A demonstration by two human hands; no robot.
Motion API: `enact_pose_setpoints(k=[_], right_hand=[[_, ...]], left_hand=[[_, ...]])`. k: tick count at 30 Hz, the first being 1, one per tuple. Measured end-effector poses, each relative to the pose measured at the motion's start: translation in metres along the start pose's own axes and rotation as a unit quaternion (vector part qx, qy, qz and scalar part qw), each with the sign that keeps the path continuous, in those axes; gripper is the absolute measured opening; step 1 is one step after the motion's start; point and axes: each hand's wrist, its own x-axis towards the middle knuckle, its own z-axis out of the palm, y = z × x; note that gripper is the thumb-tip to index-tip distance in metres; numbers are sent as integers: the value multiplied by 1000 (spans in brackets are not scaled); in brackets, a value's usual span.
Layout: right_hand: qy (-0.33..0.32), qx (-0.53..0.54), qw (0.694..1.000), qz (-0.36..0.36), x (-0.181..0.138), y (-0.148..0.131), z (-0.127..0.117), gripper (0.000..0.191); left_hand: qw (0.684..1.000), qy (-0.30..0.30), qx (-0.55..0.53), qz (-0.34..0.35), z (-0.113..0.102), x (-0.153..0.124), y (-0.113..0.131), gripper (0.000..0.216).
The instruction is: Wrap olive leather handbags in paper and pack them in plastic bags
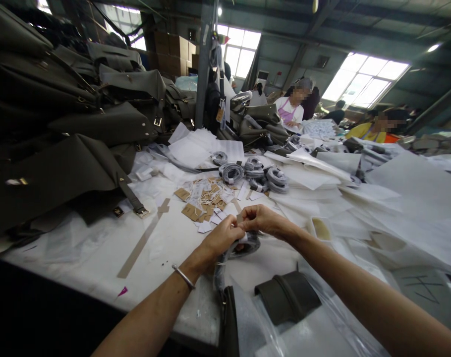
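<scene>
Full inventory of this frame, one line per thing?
handbags: many, dark olive, stacked left
hang tags: pile, brown and white, table centre
strap coils: several, grey, behind the tags
paper sheets: many, white, table right
strip: one, tan, flat left of hands
bag piece: one, dark olive, near edge
co-workers: at least two, white and yellow tops, far side
held coil: one, grey, between both hands
bracelet: one, silver, left wrist
left hand: one, on held coil
right hand: one, on held coil

Handbag factory: stacked bags [62, 114], worktable [99, 267]
</scene>
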Motion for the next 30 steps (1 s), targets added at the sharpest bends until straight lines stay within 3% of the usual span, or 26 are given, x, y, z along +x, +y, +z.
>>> enact_pose_setpoints(k=[4,8,11,14,16,19,23,27,30], right_hand=[[-48,-30,998,3,3,-6,-3,31],[46,-138,988,-55,-6,-13,9,14],[125,-230,955,-141,-17,-14,21,9],[165,-263,924,-223,-24,-9,26,12],[155,-277,916,-245,-27,-7,24,14],[88,-332,904,-255,-33,-11,17,20],[13,-453,842,-293,-46,-19,12,24],[39,-549,773,-316,-59,-15,13,40],[66,-588,737,-326,-63,-8,16,50]], left_hand=[[1000,1,-14,1,-2,-1,1,22],[1000,12,-18,-4,-8,-3,2,21],[997,0,-73,-4,-10,-2,1,25],[992,-8,-129,-5,-8,0,1,28],[989,-14,-145,-8,-6,0,1,29],[986,-35,-162,-16,-6,-1,1,33],[979,-66,-193,-3,-12,-1,0,32],[969,-113,-218,12,-16,2,-2,30],[966,-128,-224,11,-15,3,-5,30]])
